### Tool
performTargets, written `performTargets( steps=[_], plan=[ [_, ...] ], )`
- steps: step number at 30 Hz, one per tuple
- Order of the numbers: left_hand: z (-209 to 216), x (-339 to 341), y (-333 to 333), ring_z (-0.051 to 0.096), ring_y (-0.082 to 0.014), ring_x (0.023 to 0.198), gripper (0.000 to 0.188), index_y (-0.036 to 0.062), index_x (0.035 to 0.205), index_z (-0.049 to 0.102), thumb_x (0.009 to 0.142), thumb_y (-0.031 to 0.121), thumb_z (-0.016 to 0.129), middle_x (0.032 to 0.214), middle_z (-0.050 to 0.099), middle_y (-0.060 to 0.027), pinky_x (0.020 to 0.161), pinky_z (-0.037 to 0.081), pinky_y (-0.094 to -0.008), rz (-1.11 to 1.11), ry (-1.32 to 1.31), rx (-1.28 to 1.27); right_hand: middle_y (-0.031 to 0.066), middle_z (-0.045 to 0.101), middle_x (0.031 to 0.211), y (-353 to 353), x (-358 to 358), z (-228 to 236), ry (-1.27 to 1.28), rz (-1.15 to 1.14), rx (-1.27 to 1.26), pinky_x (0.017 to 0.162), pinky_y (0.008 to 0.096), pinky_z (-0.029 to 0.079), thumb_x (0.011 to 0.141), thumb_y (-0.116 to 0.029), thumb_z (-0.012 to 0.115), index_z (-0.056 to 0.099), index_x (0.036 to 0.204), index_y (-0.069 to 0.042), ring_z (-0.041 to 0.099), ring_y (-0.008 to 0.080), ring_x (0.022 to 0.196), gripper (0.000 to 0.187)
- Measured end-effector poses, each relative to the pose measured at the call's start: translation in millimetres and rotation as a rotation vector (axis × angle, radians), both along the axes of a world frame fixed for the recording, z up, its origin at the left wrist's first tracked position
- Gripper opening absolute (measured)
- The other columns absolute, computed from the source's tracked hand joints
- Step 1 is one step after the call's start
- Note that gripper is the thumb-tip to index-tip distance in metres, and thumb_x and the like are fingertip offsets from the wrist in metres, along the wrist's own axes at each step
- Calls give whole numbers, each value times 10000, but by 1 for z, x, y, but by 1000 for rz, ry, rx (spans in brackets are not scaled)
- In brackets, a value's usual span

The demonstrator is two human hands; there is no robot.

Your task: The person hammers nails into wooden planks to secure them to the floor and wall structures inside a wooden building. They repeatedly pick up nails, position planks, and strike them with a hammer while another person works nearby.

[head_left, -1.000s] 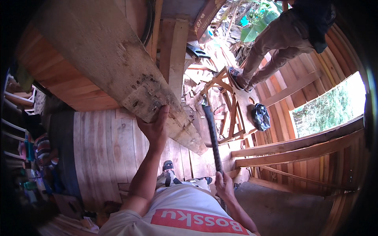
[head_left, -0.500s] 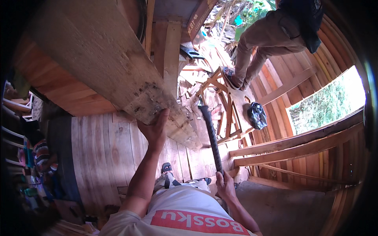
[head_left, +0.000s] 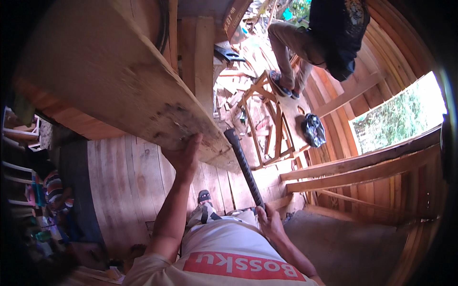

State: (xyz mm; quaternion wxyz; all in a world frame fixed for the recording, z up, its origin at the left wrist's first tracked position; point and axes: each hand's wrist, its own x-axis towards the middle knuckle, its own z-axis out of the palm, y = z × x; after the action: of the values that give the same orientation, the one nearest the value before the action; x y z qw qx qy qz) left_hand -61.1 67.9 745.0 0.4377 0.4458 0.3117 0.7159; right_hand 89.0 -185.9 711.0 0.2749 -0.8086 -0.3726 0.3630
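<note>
Gripping the lower edge of a wide wooden board (head_left: pixel 129 90), the left hand (head_left: pixel 181 159) lays its thumb over the broad face; its other fingers are hidden behind the wood. The board is in front of the person, above the plank floor (head_left: pixel 119 186), its long axis slanting from the upper left down to the right — the narrower end points toward the lower right, while the upper end runs out at the dark rim of the view.

The right hand (head_left: pixel 272 223), fingers clenched, grasps a dark, ridged rod (head_left: pixel 246 170). The rod points away from the person and leans left, its thicker far end right beside the board's right-hand edge; whether they touch cannot be told.

White lettering fills a red band (head_left: pixel 245 265) on the person's pale shirt (head_left: pixel 222 238), upside down from here. Pale characters also mark a brown panel (head_left: pixel 235 21) at the top — inverted too — and a co-worker's dark top (head_left: pixel 334 35) carries a light print.
</note>
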Motion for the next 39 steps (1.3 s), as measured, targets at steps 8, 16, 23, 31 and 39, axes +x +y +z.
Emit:
performTargets(
  steps=[8,16,23,31,39],
  plan=[
    [5,-3,13,543,-110,857,424,-15,1054,500,688,21,711,960,573,-50,791,438,-249,4,26,65,48,428,541,-13,-1,64,174,-34,108,475,307,356,895,-281,472,503,895,18,430,113,507,300],
    [4,1,12,531,-121,903,481,-20,1094,476,687,41,726,1007,549,-60,789,440,-254,-23,-47,73,199,523,589,-3,0,45,-60,27,86,542,412,406,884,-306,488,514,973,45,554,328,568,363],
    [8,13,7,520,-139,948,566,-45,1175,388,714,18,710,1089,506,-101,820,454,-290,-14,-110,-31,-20,441,595,3,4,15,521,-185,93,442,238,322,928,-260,465,479,828,-27,408,78,497,255],
    [26,14,32,521,-166,967,546,-53,1187,368,762,66,689,1097,505,-120,859,446,-294,12,-13,-3,-21,403,539,-2,23,40,349,-147,480,376,205,292,892,-483,449,435,768,-78,359,52,421,423],
    [30,7,25,539,-131,890,536,-16,1153,418,708,6,714,1033,530,-80,733,495,-252,-161,-60,-70,-43,399,536,5,5,22,319,-131,261,390,203,277,928,-381,438,440,753,-81,360,35,439,347]
  ],
)
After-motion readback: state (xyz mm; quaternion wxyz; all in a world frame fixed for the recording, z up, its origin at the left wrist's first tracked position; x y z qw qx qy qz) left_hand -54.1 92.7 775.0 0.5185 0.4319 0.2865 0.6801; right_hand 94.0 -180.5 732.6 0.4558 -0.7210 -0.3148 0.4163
